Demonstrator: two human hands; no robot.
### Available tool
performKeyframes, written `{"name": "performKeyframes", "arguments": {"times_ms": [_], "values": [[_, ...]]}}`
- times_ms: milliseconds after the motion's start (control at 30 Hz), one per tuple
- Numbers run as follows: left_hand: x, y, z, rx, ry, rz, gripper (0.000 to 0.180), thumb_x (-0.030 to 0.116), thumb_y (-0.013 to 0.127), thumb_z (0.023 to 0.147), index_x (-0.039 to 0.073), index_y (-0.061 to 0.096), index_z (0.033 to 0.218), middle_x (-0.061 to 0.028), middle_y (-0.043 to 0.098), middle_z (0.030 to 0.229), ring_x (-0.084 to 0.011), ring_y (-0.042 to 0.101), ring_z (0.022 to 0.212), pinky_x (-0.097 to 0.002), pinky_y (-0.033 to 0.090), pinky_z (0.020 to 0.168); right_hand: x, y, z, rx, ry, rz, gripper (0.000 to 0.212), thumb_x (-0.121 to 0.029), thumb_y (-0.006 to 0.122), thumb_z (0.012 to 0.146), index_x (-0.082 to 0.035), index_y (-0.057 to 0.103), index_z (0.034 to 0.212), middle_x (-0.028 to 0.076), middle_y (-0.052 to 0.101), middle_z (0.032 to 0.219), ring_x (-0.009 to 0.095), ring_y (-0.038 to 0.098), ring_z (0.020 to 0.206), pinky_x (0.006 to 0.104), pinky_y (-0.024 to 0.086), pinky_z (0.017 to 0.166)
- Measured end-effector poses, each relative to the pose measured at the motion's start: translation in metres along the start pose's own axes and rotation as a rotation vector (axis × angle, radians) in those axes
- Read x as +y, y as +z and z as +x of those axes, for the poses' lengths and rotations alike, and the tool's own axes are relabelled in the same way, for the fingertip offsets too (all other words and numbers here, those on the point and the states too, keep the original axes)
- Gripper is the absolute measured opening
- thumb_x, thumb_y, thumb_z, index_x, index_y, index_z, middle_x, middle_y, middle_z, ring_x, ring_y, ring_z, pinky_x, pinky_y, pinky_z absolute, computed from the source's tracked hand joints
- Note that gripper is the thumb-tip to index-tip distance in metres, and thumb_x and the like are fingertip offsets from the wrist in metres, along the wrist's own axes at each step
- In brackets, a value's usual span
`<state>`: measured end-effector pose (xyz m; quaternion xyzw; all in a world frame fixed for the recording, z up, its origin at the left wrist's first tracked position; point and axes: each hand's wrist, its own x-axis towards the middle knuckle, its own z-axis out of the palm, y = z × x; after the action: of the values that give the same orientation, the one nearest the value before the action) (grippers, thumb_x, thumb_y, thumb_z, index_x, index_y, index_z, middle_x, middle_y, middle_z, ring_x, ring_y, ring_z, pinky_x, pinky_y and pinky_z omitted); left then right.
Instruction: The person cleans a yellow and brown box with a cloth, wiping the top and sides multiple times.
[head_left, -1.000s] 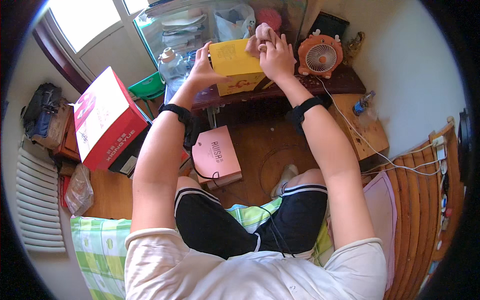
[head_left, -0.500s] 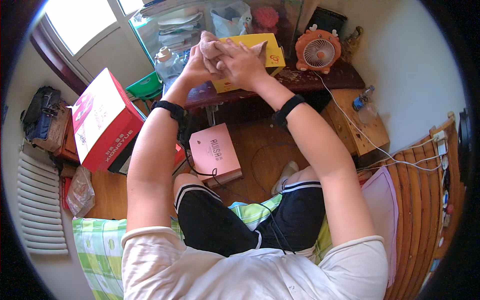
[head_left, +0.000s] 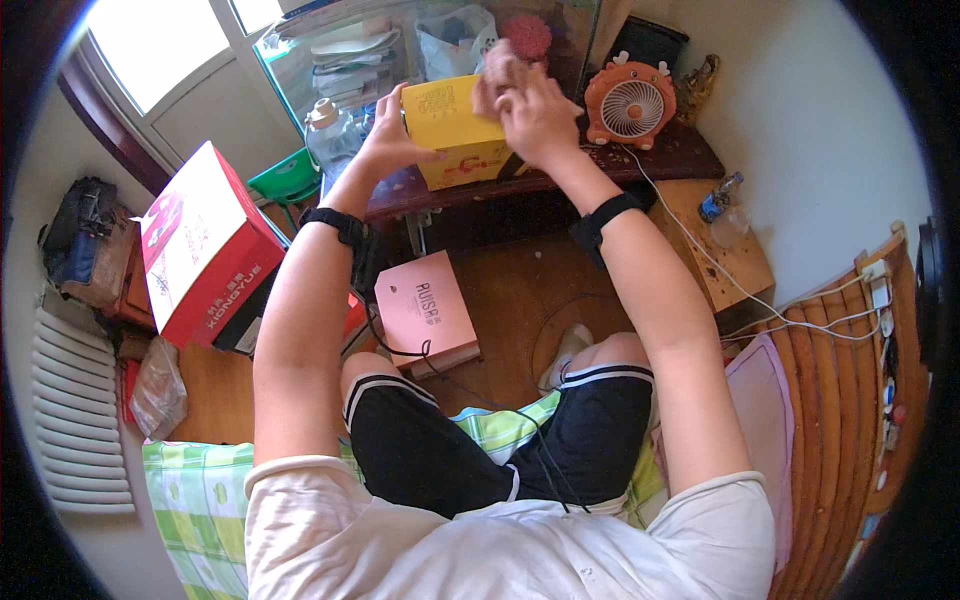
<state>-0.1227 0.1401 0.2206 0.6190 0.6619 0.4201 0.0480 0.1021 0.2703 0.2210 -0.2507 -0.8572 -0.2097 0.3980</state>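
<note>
A yellow cardboard box sits on the dark red tabletop in front of me. My left hand grips its left end, thumb on the front face and fingers up along the side. Over the box's right end, my right hand is closed on a bunched pinkish-brown cloth. The cloth covers part of the box's top right corner. Both wrists wear black straps.
A clear water bottle stands left of the yellow box, an orange fan to its right. Behind is a glass tank holding papers and bags. A red and white box stands left; a pink box lies below the table.
My right hand has moved right with the cloth, across the box to its right end. My left hand has left the cloth and taken hold of the box's left end.
</note>
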Motion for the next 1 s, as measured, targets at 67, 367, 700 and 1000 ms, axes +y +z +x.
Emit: {"name": "performKeyframes", "arguments": {"times_ms": [67, 367, 700, 1000], "values": [[0.002, 0.0, 0.002, 0.001, 0.004, -0.003, 0.128, 0.032, 0.094, 0.051, 0.004, 0.023, 0.153, -0.0227, 0.034, 0.146, -0.038, 0.036, 0.138, -0.0411, 0.036, 0.115, -0.015, 0.002, 0.002, -0.059, -0.112, 0.134, 0.026, -0.029, 0.059, 0.094, -0.008, 0.069, 0.104, 0.017, 0.049, 0.147, 0.038, 0.044, 0.138, 0.0483, 0.037, 0.114], [0.001, 0.003, -0.003, 0.043, 0.05, 0.034, 0.125, 0.031, 0.093, 0.05, 0.0, 0.024, 0.15, -0.0232, 0.037, 0.143, -0.0365, 0.041, 0.134, -0.0389, 0.039, 0.113, 0.017, -0.026, -0.007, -0.111, -0.357, 0.351, 0.09, -0.062, 0.08, 0.067, -0.011, 0.054, 0.136, 0.012, 0.041, 0.15, 0.038, 0.041, 0.138, 0.0461, 0.034, 0.115], [-0.01, -0.003, -0.005, -0.004, 0.06, -0.103, 0.12, 0.026, 0.093, 0.053, 0.004, 0.028, 0.151, -0.0192, 0.04, 0.144, -0.0334, 0.039, 0.137, -0.04, 0.033, 0.116, 0.073, -0.026, -0.013, -0.354, -0.028, 0.607, 0.126, -0.048, 0.093, 0.055, -0.016, 0.024, 0.155, 0.014, 0.037, 0.15, 0.031, 0.047, 0.133, 0.0385, 0.043, 0.111], [-0.027, -0.008, -0.007, -0.046, 0.041, -0.235, 0.119, 0.021, 0.094, 0.055, 0.006, 0.027, 0.152, -0.0175, 0.039, 0.147, -0.0314, 0.038, 0.139, -0.0402, 0.034, 0.116, 0.068, 0.0, -0.003, -0.243, -0.129, 0.987, 0.084, -0.028, 0.091, 0.061, -0.007, 0.052, 0.132, 0.011, 0.048, 0.143, 0.027, 0.047, 0.133, 0.0363, 0.039, 0.111]]}}
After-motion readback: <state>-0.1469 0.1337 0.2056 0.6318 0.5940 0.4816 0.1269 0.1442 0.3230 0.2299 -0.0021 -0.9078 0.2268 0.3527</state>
